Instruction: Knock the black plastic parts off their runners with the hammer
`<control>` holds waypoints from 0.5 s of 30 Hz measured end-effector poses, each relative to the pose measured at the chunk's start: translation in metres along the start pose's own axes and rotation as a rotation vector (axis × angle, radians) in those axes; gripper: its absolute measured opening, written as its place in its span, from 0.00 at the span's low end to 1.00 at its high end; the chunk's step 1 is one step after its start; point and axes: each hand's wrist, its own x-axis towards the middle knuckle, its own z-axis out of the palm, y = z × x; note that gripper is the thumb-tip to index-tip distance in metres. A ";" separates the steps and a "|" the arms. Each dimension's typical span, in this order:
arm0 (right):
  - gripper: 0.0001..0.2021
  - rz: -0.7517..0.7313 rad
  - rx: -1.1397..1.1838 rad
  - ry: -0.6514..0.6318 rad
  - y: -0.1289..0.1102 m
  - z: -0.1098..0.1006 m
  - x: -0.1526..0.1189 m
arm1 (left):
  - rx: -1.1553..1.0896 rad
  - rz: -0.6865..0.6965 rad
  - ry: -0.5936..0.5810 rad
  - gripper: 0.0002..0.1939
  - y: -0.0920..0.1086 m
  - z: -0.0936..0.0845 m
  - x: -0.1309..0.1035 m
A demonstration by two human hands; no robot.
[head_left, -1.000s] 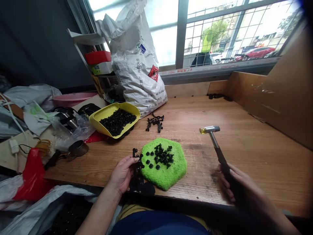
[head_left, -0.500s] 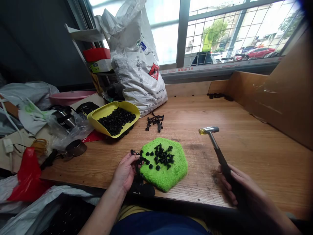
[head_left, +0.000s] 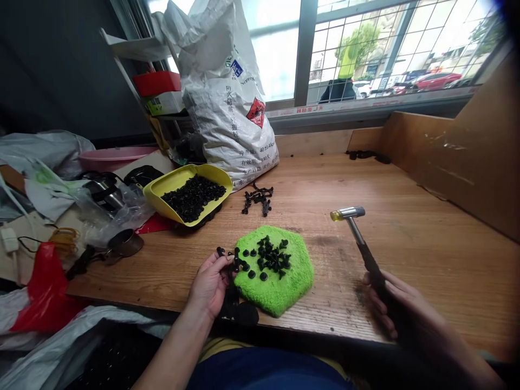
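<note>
A green fuzzy hexagonal pad [head_left: 292, 287] lies on the wooden table near its front edge. Several small black plastic pieces [head_left: 274, 257] are heaped on it, with a few round-headed ones standing apart on its left side. My left hand [head_left: 211, 279] pinches a black plastic strip [head_left: 236, 261] with knobs at the pad's left edge. To the right of the pad, my right hand [head_left: 400, 306] is wrapped round the black handle of a hammer [head_left: 368, 254]. Its metal head, with a yellow face on the left, is raised above the table.
A yellow scoop [head_left: 156, 192] full of black pieces stands at the left. More black strips [head_left: 258, 199] lie behind the pad, before a large white sack [head_left: 227, 108]. A metal cup [head_left: 127, 242] and plastic bags are further left. Cardboard [head_left: 459, 157] borders the right.
The view has shifted slightly. Both hands keep nearly the same position and the same hold on the strip and the hammer.
</note>
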 end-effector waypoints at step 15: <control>0.14 0.020 -0.155 0.024 -0.006 0.009 -0.004 | -0.036 -0.004 0.028 0.07 -0.001 0.004 0.002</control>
